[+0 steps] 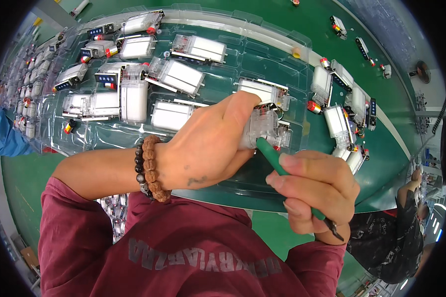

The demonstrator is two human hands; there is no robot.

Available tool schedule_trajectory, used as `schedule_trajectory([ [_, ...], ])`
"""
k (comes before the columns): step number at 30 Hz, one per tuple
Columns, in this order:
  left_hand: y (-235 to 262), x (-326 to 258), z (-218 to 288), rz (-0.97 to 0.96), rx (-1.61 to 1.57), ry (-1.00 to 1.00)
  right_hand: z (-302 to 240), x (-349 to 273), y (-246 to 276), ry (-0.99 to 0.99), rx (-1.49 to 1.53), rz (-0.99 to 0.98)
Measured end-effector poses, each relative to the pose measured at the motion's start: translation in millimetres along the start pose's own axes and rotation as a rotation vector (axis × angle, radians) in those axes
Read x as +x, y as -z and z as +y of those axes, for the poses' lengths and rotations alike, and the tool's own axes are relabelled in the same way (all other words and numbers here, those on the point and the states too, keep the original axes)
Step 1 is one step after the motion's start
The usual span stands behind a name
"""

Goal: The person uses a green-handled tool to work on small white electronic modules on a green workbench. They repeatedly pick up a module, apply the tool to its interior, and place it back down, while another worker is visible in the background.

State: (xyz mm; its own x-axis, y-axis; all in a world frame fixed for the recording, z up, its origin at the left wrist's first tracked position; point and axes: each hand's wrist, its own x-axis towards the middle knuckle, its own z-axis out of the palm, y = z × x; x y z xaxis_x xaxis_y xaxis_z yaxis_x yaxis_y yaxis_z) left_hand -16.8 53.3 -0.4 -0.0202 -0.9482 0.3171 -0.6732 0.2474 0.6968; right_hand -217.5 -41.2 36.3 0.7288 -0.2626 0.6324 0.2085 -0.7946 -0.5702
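My left hand (203, 138) reaches across from the left, its fingers closed round a clear plastic housing (263, 126). The part of the housing under my palm is hidden. My right hand (319, 190) grips a green-handled tool (272, 156) with a dark, hooked metal tip that points back toward my body. The rounded green end of its handle is at the housing, seemingly touching it. Just beyond my left hand lies a white block unit (257, 92) with a clear end and wires. Another white unit (172, 115) lies behind my left wrist, partly covered by the hand.
A clear plastic tray (104, 141) holds several similar units on the green table (386, 183). More units (338, 121) with small red-and-yellow motors lie to the right. Stacked parts (29, 94) fill the far left, beside a blue bag (5, 131). Another person (386, 237) is at the right.
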Motion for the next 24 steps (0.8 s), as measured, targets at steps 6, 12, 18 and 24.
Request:
schedule_trajectory([
  [6,5,5,7,-0.043,-0.057,0.034,4,-13,-7,-0.136,0.179,0.243],
  [12,4,5,6,-0.049,-0.036,0.03,9,-10,-6,-0.142,0.192,0.159],
  [18,-2,4,1,-0.023,0.003,-0.011,10,-1,-6,-0.082,0.128,0.125],
  [24,3,11,8,-0.033,-0.154,-0.025,18,-8,9,-0.223,0.631,0.454],
])
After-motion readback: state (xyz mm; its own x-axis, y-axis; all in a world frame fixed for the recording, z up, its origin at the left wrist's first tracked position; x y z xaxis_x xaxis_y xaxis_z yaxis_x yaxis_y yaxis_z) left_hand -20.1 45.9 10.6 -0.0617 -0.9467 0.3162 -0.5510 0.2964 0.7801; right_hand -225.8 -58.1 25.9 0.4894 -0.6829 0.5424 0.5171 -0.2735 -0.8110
